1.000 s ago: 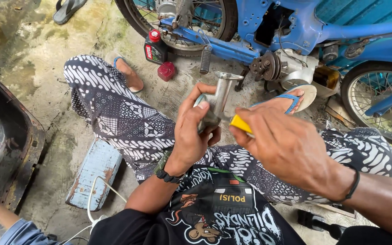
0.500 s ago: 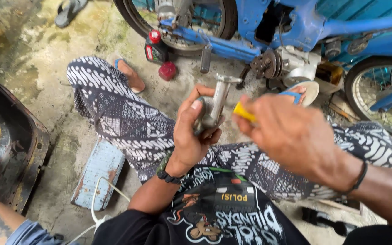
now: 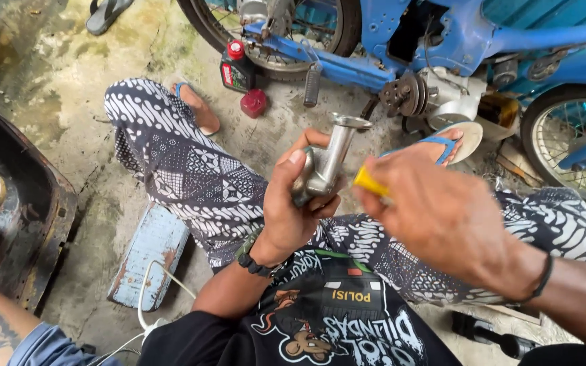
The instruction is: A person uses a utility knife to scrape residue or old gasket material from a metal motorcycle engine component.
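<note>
Head view. Blue motorbike fills the far edge of the concrete floor; oil bottle stands beside its wheel. Pale blue block lies on the floor by the patterned trouser leg. Left hand is closed round the base of a metal pipe part, held over the lap. Right hand is curled round a yellow-handled tool, whose tip is hidden. The pipe's long axis runs upright, tilted slightly right, flanged mouth pointing up and away. Risk, judged: grip covers only the base, so a hard push from the tool could twist the part loose or slip onto the fingers.
</note>
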